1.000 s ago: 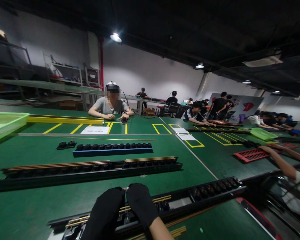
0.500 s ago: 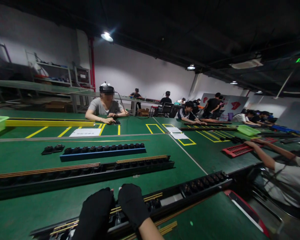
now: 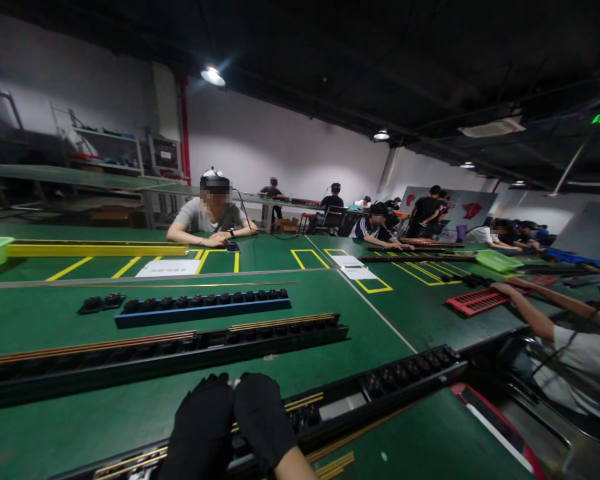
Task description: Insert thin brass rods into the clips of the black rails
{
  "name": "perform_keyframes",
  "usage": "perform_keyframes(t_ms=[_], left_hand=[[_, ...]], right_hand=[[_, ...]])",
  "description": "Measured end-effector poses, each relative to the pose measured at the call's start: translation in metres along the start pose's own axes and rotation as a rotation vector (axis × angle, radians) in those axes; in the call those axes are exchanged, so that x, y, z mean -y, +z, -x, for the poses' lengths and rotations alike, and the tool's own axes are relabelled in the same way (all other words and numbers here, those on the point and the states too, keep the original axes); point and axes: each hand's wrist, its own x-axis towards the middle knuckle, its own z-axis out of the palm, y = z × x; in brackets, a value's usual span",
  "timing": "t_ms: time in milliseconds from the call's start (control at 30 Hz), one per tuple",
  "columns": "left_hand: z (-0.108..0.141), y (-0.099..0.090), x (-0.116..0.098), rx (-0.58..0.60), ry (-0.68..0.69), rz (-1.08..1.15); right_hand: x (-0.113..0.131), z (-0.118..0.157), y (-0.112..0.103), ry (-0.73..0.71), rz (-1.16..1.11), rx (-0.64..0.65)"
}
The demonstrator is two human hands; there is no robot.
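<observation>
My left hand and my right hand, both in black gloves, are side by side over the nearest long black rail. Their fingers are curled in and the fingertips nearly meet; whatever lies between them is too hidden to make out. Thin brass rods lie along the rail on both sides of my hands. Black modules fill the rail's right end. More short brass rods rest on the green table below the rail.
Beyond my hands lie a second black rail, a blue rail with black modules and a yellow rail. A person sits opposite. At right, another person's hands touch a red rack.
My two hands have drawn closer together, the left one shifting slightly right. The person opposite has brought their hands together on the table.
</observation>
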Motion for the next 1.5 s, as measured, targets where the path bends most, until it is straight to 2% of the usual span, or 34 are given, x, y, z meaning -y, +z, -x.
perform_keyframes(t_ms=[167, 433, 533, 667, 767, 1000, 1067, 1167, 1367, 1500], left_hand=[[0.007, 0.006, 0.003, -0.02, 0.063, 0.078], [0.018, 0.032, 0.021, -0.138, 0.198, 0.09], [0.017, 0.024, 0.018, -0.127, 0.16, 0.08], [0.007, -0.007, 0.012, -0.069, -0.089, -0.037], [0.002, -0.02, 0.015, -0.03, -0.114, -0.078], [0.016, 0.004, 0.027, 0.041, 0.053, -0.044], [0.018, 0.006, 0.026, 0.059, 0.052, -0.05], [0.019, 0.005, 0.024, 0.011, 0.043, -0.04], [0.024, 0.003, 0.021, -0.014, 0.026, -0.06], [0.023, 0.004, 0.02, -0.026, 0.028, -0.043]], right_hand=[[-0.002, 0.003, -0.003, -0.019, -0.058, 0.014], [-0.005, 0.006, -0.021, -0.093, -0.086, -0.002], [-0.004, 0.007, -0.017, -0.076, -0.059, -0.001], [0.001, 0.008, -0.007, 0.011, 0.024, 0.013], [0.003, 0.008, 0.0, 0.056, 0.096, 0.007], [-0.005, 0.011, 0.011, 0.026, 0.031, -0.026], [-0.011, 0.016, 0.013, -0.024, -0.015, -0.084], [-0.019, 0.022, 0.017, -0.105, -0.043, -0.146], [-0.028, 0.023, 0.029, -0.152, -0.115, -0.167], [-0.029, 0.025, 0.025, -0.143, -0.151, -0.161]])
